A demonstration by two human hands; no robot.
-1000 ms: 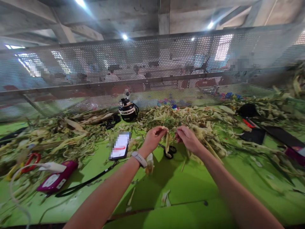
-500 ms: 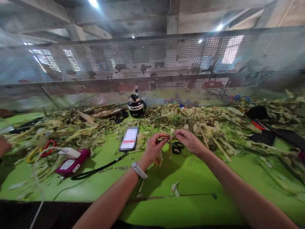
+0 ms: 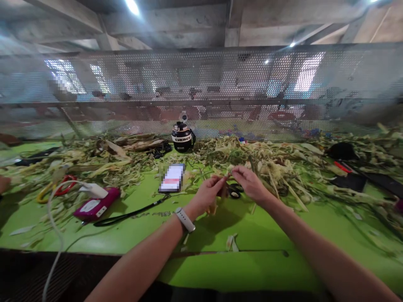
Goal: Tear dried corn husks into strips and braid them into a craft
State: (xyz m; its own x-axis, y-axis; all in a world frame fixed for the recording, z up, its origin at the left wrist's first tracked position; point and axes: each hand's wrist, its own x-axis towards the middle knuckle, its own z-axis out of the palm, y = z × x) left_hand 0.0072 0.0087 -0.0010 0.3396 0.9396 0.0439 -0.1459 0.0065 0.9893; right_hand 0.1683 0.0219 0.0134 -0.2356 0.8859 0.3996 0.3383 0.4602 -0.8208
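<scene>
Over the green table [image 3: 252, 268], my left hand [image 3: 209, 193] is closed in a pinch on a piece of pale husk, part of which hangs below the palm. My right hand [image 3: 248, 181] pinches at the upper end of the same piece, its fingertips almost touching the left ones. The husk [image 3: 230, 168] shows only as a small pale tip between the fingers. Black-handled scissors [image 3: 234, 191] lie on the table just behind and between my hands. A few pale scraps [image 3: 232, 243] rest nearer the table's front.
Husk strips [image 3: 126, 157] are heaped along the back before a perforated metal screen [image 3: 214, 75]. A black bottle [image 3: 182, 137], phone [image 3: 171, 178], purple power bank [image 3: 97, 204] with white cable and red-handled scissors [image 3: 66, 185] stand or lie leftward. Another person's hand [image 3: 4, 183] shows at the far left.
The long pale strip that hung between my hands is no longer visible there. My hands have come closer together. The whole view has shifted slightly.
</scene>
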